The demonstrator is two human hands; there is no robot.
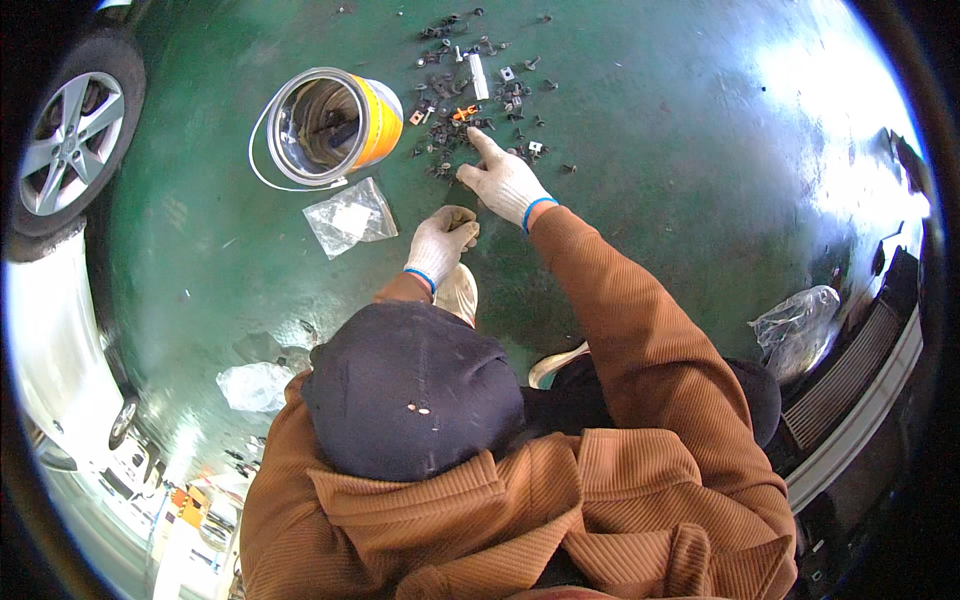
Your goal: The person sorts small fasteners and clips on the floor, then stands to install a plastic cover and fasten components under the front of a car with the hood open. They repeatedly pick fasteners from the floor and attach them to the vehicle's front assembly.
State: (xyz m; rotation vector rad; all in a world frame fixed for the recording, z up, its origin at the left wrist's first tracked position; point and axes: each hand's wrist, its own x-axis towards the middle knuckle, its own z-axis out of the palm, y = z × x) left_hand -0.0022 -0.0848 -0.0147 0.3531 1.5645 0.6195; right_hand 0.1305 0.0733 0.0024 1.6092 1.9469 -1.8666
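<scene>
Both my hands wear white knit gloves with blue cuffs. My right hand [508, 187] reaches to the near edge of a spread of small fasteners [455, 135], its forefinger stretched out and its thumb apart, with nothing visible in it. Most of the fasteners are dark clips and screws. Among them lie an orange clip [465, 113] and a white strip-shaped piece [479, 77]. Nearer to me, my left hand [440, 245] is closed with curled fingers above my shoe. What it holds, if anything, is hidden.
A tipped metal pail [372, 122] with an orange-yellow outside and a wire handle is left of the fasteners. A clear plastic bag [350, 218] lies below it. A car wheel [75, 140] stands far left. Another plastic bag [797, 325] is at right, beside a finned panel [845, 385].
</scene>
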